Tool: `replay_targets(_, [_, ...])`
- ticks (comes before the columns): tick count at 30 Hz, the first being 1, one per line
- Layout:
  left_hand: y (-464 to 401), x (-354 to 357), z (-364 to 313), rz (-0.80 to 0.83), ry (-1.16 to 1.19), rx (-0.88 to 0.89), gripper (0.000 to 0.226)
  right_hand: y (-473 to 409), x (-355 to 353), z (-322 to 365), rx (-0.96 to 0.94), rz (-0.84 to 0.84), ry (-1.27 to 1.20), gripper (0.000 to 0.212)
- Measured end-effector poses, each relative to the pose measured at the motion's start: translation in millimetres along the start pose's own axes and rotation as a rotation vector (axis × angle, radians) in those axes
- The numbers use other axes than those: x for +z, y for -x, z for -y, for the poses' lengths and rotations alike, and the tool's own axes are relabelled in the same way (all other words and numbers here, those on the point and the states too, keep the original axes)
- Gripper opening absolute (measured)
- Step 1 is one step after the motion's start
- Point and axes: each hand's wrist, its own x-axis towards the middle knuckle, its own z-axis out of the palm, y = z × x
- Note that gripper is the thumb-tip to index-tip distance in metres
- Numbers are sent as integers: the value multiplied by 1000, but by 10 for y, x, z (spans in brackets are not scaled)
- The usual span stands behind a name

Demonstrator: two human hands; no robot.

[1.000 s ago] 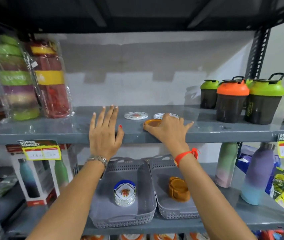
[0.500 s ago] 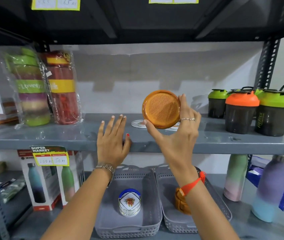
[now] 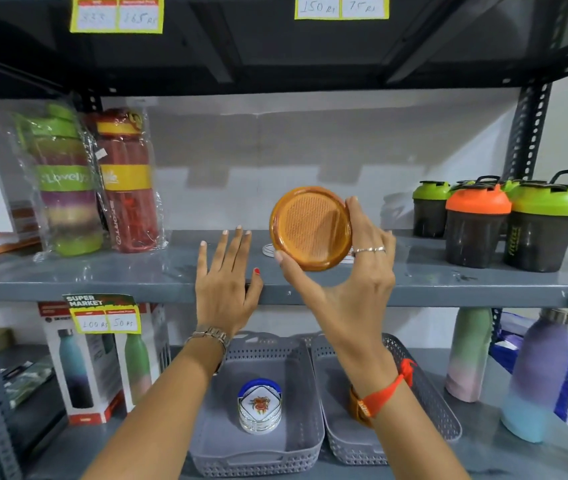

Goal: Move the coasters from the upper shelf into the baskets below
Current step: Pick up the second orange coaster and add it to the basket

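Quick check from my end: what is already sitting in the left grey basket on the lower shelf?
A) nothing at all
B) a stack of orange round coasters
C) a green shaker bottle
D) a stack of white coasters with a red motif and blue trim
D: the left basket holds a stack of white coasters with a red motif and blue trim, while the right hand holds the orange coaster up above the shelf.

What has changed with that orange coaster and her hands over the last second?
The right hand took hold of the orange coaster on the upper shelf and lifted it, turning its face toward the camera. The left hand stayed flat on the shelf edge. The baskets below kept their stacks.
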Motion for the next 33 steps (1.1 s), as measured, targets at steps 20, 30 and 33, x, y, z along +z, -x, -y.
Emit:
replay_targets(20, [20,78,6,-151,-66,5,69,1626,36,-1617,208,302,321,84])
replay_targets(30, [32,105,-8,-209,-80,-18,67,1700,-35,-2580,812,768,793,75])
replay_targets(33, [28,116,-6,-232,-99,-16,66,1686,10,-2725,915,884,833,70])
